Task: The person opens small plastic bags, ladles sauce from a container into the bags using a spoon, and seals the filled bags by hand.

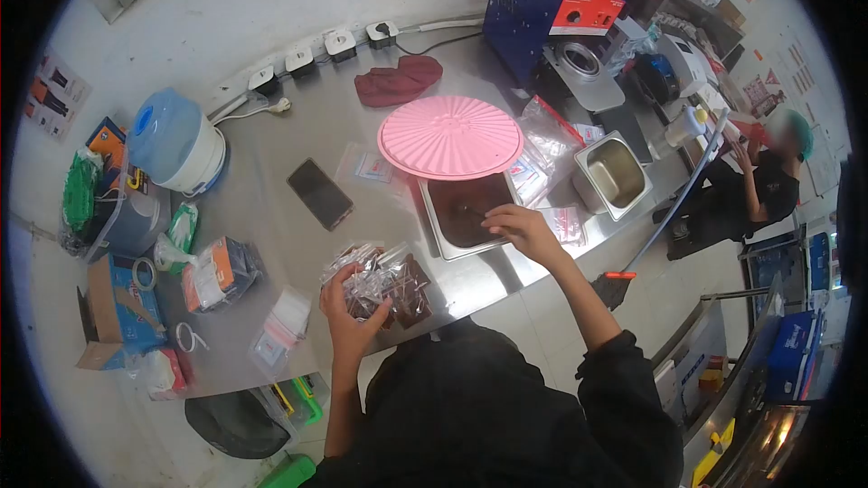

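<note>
On the near edge of the steel table lies a pile of clear plastic bags (404, 286) with brown contents. My left hand (354, 312) rests around the left side of this pile, fingers curved over the bags. A metal container (439, 239) with dark brown contents stands to the right of the pile, partly covered at its far side by a pink ribbed lid (450, 136). Above the container's right side is my right hand (520, 228), its fingers pinched together on a thin dark handle, perhaps a spoon, that reaches into the container.
A phone (319, 194) lies left of the lid. An empty metal container (613, 175) stands at the right, near clear bags (547, 140). Farther back are a maroon cloth (398, 81) and a blue machine (529, 14). Another person (768, 176) stands at the far right.
</note>
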The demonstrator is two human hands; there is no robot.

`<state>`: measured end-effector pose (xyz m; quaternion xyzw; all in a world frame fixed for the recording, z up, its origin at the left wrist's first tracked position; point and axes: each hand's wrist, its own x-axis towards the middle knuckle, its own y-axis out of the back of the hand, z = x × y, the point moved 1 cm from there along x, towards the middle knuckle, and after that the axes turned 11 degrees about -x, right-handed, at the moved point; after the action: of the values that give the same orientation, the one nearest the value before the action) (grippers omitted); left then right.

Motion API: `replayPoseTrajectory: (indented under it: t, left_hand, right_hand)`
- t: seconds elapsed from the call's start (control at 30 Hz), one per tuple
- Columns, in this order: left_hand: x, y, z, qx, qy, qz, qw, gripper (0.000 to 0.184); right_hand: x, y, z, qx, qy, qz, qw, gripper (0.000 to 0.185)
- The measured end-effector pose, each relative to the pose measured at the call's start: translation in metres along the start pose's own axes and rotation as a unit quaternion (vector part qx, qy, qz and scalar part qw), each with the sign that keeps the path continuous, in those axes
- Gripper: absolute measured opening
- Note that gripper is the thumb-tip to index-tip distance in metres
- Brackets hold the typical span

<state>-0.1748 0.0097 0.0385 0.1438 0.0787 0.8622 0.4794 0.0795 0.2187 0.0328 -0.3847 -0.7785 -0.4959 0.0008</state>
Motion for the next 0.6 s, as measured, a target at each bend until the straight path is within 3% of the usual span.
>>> replayPoseTrajectory:
  t: [0.13, 0.2, 0.33, 0.4, 0.43, 0.5, 0.6]
  left_hand:
    - [-0.002, 0.003, 0.003, 0.023, -0.006, -0.003, 1.0, 0.063]
    - [-0.005, 0.005, -0.002, 0.023, -0.002, 0.003, 1.0, 0.063]
    - [-0.009, 0.007, -0.006, 0.028, -0.004, 0.008, 1.0, 0.064]
    - [-0.01, 0.008, -0.007, 0.032, -0.006, 0.007, 0.999, 0.064]
    - [-0.009, 0.008, -0.007, 0.036, -0.009, 0.007, 0.999, 0.064]
    - [-0.009, 0.008, -0.006, 0.038, -0.009, 0.008, 0.999, 0.064]
    - [-0.007, 0.005, -0.008, 0.035, -0.013, 0.009, 0.999, 0.064]
  right_hand:
    - [-0.003, -0.012, 0.004, 0.002, 0.012, -0.032, 0.999, 0.013]
    - [-0.012, -0.017, 0.003, 0.204, -0.226, -0.036, 0.952, 0.014]
    - [-0.022, -0.011, 0.01, 0.268, -0.333, -0.049, 0.903, 0.022]
    - [-0.029, -0.008, 0.012, 0.332, -0.426, -0.002, 0.842, 0.028]
    - [-0.033, -0.008, 0.014, 0.331, -0.425, -0.002, 0.842, 0.028]
    - [-0.046, -0.012, 0.017, 0.42, -0.464, 0.084, 0.776, 0.03]
    - [-0.065, -0.02, 0.01, 0.483, -0.5, 0.131, 0.707, 0.028]
